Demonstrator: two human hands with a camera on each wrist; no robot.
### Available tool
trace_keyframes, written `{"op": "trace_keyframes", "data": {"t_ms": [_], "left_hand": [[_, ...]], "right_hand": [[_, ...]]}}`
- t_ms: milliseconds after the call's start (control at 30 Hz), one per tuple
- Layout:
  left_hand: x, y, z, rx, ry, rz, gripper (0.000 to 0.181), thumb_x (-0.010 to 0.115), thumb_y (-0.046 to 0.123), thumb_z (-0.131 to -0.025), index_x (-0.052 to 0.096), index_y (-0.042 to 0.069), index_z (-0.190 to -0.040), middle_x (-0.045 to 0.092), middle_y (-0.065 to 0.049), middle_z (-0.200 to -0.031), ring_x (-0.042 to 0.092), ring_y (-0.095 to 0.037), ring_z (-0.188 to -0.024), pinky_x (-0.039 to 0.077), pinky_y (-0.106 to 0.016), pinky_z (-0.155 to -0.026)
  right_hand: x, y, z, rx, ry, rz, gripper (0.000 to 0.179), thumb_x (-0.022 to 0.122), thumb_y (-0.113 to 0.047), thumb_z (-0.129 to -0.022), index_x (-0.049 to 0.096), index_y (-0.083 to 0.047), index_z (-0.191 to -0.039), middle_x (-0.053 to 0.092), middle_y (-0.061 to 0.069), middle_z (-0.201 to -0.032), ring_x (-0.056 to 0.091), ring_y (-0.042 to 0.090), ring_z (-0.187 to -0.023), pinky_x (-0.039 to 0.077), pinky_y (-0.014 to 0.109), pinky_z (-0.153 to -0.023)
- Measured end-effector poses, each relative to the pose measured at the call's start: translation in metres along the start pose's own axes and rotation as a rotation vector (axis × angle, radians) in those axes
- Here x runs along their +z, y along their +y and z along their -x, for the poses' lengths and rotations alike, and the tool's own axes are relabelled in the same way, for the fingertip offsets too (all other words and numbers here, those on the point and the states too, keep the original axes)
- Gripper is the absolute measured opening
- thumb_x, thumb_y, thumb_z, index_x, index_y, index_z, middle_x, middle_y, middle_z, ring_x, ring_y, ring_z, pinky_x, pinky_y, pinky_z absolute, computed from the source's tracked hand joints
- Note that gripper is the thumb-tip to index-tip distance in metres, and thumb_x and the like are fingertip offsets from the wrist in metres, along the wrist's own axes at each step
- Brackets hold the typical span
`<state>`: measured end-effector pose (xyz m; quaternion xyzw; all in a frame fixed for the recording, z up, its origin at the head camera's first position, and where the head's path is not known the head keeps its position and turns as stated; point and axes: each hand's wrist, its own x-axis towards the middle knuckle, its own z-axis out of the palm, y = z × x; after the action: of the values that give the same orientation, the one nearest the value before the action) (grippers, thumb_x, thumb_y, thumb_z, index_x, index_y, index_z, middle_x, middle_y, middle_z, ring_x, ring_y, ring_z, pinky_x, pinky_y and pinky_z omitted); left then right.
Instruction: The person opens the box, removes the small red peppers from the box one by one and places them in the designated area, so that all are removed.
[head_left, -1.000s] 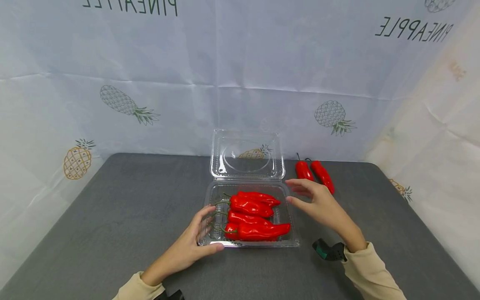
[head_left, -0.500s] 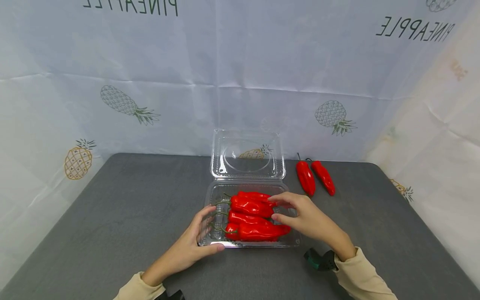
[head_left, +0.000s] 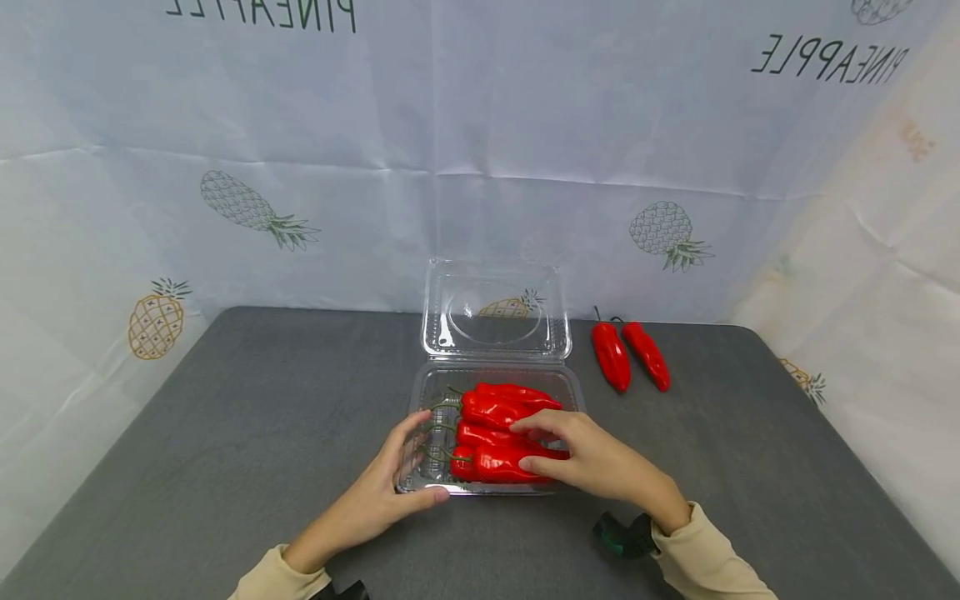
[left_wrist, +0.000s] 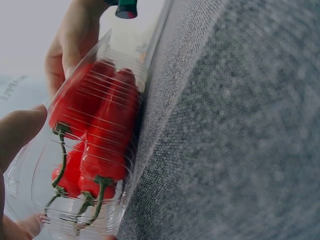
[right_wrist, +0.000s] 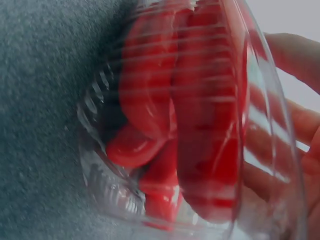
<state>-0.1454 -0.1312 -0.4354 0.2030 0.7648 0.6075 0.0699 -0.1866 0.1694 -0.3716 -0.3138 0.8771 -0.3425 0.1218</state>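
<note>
A clear plastic clamshell box (head_left: 572, 385) stands on the table with its lid (head_left: 480, 333) raised at the back. Several red peppers (head_left: 495, 410) lie side by side in it, their green stems to the left. The left hand (head_left: 382, 492) holds the box's front left corner, thumb along the front rim and fingers at the left side. Over the right part of the box is the right hand (head_left: 592, 454), thumb and fingers apart above the front red pepper (head_left: 491, 464). Its palm side is hidden from the head view; in the left wrist view its fingers (left_wrist: 71, 52) reach to the peppers.
Two more red peppers (head_left: 611, 358) lie on the dark grey table (head_left: 300, 400), behind and to the right of the box. A pale cloth (head_left: 375, 225) printed with pineapples hangs behind the table.
From beside the box's right rim, the right hand has come left and forward over the peppers, its thumb and fingers staying apart. The left hand and the box have stayed put.
</note>
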Motion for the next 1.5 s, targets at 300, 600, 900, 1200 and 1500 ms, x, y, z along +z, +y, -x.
{"op": "trace_keyframes", "data": {"t_ms": [300,600,900,1200,1500], "left_hand": [[0.0010,0.0007,-0.0002,0.009,0.004,0.011,0.090,0.078,0.018,-0.086,0.019,0.013,-0.155,0.019,-0.020,-0.161,0.027,-0.046,-0.147,0.030,-0.052,-0.117],[0.0009,0.0008,-0.0004,-0.024,0.008,-0.003,0.090,0.078,0.017,-0.086,0.019,0.016,-0.155,0.018,-0.018,-0.162,0.027,-0.045,-0.147,0.030,-0.051,-0.118],[0.0009,0.0006,-0.0008,-0.002,0.011,0.006,0.091,0.078,0.017,-0.085,0.020,0.012,-0.154,0.019,-0.019,-0.161,0.028,-0.046,-0.146,0.030,-0.051,-0.117],[0.0008,0.0005,-0.0012,0.008,0.009,0.011,0.091,0.079,0.017,-0.084,0.019,0.010,-0.154,0.020,-0.020,-0.161,0.029,-0.046,-0.146,0.031,-0.052,-0.116],[0.0009,0.0003,-0.0012,-0.008,0.006,0.012,0.092,0.079,0.017,-0.085,0.019,0.011,-0.154,0.018,-0.020,-0.161,0.028,-0.045,-0.147,0.030,-0.051,-0.117]], "right_hand": [[0.0065,-0.0026,0.0010,0.018,-0.051,0.031,0.048,0.070,-0.041,-0.091,0.063,-0.014,-0.130,0.066,-0.001,-0.128,0.060,0.017,-0.112,0.058,0.030,-0.093],[0.0074,-0.0014,-0.0003,0.016,-0.060,0.030,0.049,0.070,-0.043,-0.091,0.063,-0.013,-0.130,0.065,-0.001,-0.127,0.058,0.018,-0.113,0.058,0.027,-0.091],[0.0080,0.0016,-0.0016,-0.010,-0.042,0.043,0.048,0.072,-0.038,-0.090,0.063,-0.015,-0.131,0.059,-0.005,-0.118,0.053,0.016,-0.111,0.056,0.026,-0.089],[0.0064,0.0028,-0.0005,-0.020,-0.062,0.016,0.044,0.072,-0.029,-0.092,0.059,-0.013,-0.131,0.063,0.003,-0.128,0.057,0.022,-0.114,0.057,0.029,-0.093],[0.0060,0.0021,-0.0016,-0.041,-0.043,0.068,0.047,0.073,-0.024,-0.091,0.059,-0.016,-0.135,0.062,-0.004,-0.123,0.055,0.016,-0.114,0.056,0.026,-0.094]]}}
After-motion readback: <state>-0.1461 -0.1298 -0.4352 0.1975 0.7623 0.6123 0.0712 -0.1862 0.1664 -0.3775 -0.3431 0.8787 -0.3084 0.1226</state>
